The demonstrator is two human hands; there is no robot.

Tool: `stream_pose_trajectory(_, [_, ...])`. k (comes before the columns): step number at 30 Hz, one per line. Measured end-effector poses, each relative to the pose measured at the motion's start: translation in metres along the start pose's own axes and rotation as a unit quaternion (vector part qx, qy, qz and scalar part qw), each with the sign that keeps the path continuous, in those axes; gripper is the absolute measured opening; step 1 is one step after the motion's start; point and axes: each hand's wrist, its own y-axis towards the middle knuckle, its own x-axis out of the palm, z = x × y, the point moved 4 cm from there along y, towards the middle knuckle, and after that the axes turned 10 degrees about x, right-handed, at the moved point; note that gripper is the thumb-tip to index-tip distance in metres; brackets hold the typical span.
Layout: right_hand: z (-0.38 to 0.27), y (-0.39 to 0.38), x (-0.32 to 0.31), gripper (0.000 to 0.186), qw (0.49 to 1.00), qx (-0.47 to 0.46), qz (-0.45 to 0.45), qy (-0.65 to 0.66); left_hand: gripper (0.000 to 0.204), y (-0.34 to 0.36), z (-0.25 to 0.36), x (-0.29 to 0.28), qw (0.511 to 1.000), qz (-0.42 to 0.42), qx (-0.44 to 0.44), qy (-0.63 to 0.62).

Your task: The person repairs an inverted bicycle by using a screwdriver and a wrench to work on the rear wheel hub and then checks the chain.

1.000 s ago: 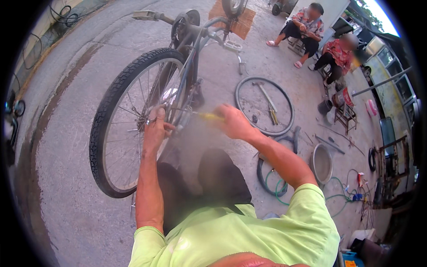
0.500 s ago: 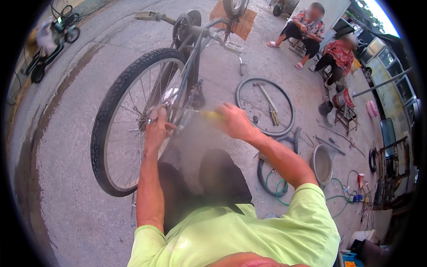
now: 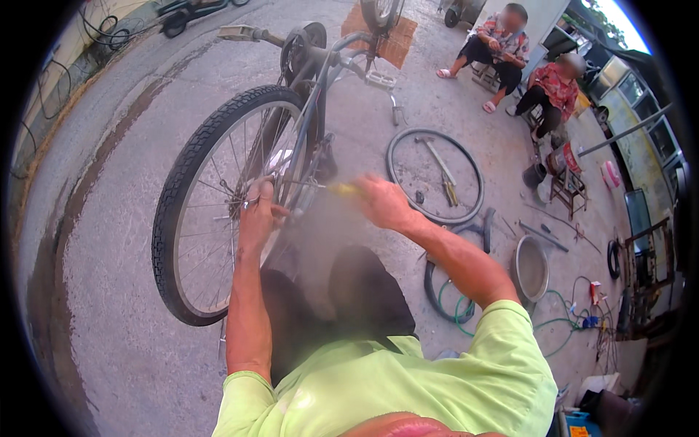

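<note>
A bicycle wheel with a black knobby tyre stands in front of me, fitted to a dark bicycle frame. My left hand, a ring on one finger, is closed beside the wheel's hub and the frame end. What its fingers grip there is hidden. Level with it, to the right, my right hand wraps round the yellow handle of a screwdriver. Its thin metal shaft points left toward the hub and my left fingers. Blur hides exactly where the tip rests.
On the ground at right lie a loose tyre with a hammer inside its ring, a metal basin and a green hose. Two people sit farther off. A scooter is at the far left.
The scooter at the far left has moved away toward the top of the view. My right hand with the screwdriver has shifted slightly; my left hand stays by the hub.
</note>
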Motion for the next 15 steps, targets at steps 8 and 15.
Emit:
stream_pose_trajectory(8, [-0.018,-0.001,-0.008,0.041,0.969,0.15,-0.132,0.148,0.059,-0.001,0.001,-0.003,1.0,-0.002,-0.005,0.004])
stream_pose_trajectory(15, [0.0,0.012,0.001,0.037,0.932,0.26,-0.201,0.155,0.055,-0.002,0.001,0.0,1.0,0.007,-0.005,0.003])
